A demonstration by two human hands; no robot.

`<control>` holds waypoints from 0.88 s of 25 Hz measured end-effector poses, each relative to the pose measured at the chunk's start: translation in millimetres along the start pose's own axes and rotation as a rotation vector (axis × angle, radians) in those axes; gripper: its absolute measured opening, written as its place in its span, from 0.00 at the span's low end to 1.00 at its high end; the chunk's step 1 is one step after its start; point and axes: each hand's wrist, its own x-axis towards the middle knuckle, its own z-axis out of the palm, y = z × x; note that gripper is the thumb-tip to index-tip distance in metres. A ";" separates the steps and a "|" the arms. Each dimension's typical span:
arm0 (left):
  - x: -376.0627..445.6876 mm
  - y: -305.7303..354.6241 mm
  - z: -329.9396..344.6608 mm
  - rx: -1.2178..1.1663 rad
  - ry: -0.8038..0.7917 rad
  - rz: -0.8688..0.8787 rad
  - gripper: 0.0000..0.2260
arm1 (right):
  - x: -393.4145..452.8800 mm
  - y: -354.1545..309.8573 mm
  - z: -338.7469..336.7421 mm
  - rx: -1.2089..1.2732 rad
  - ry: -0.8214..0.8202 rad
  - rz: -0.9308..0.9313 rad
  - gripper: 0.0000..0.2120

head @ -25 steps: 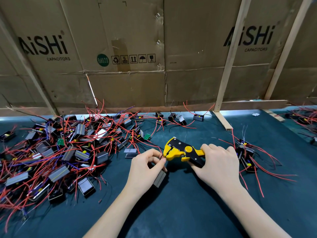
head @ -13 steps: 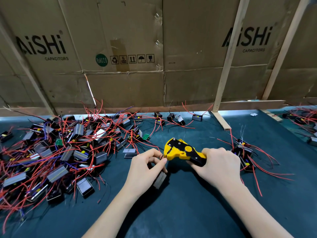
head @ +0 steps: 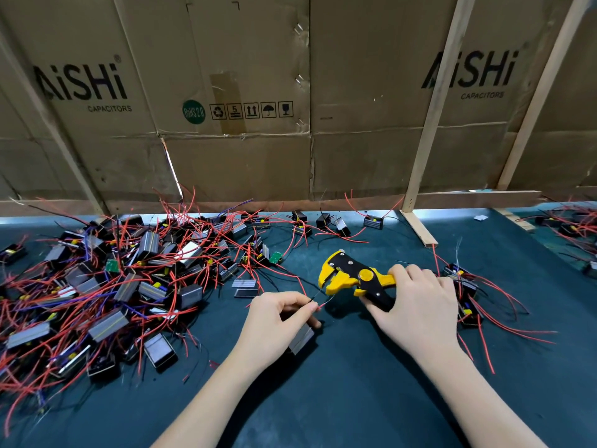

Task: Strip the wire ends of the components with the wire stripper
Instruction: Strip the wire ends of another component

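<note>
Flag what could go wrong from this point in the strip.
1. The left hand pinches the wires right at the tips, close to the wire stripper head; fingertips could get nipped if the right hand squeezes.
2. A thin black wire and a red wire sit together; both may enter, or one may miss.
3. The component hangs under the palm, loosely held; a pull could tug it free.

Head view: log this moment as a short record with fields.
left hand: pinches thin wires of a component beneath it
right hand: grips the wire stripper by its handles
stripper jaws: point left, toward the wire ends
left pile: many components tangled in red wires
right pile: a few components beside the right hand
surface: dark mat
</note>
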 end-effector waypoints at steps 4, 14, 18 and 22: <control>0.1 -1.4 1.2 0.014 -0.024 -0.010 0.08 | -3.1 -9.3 -1.0 0.015 -0.008 -0.079 0.24; 1.8 -2.5 -0.4 0.010 -0.074 -0.081 0.08 | -2.7 -10.0 -4.9 -0.025 -0.031 -0.152 0.25; 2.2 -3.1 -4.6 0.069 -0.001 -0.090 0.06 | -2.5 -9.9 -4.9 -0.026 -0.035 -0.148 0.25; 1.9 -1.4 -9.5 0.073 -0.048 -0.089 0.07 | -2.8 -9.2 -4.2 -0.030 -0.037 -0.151 0.24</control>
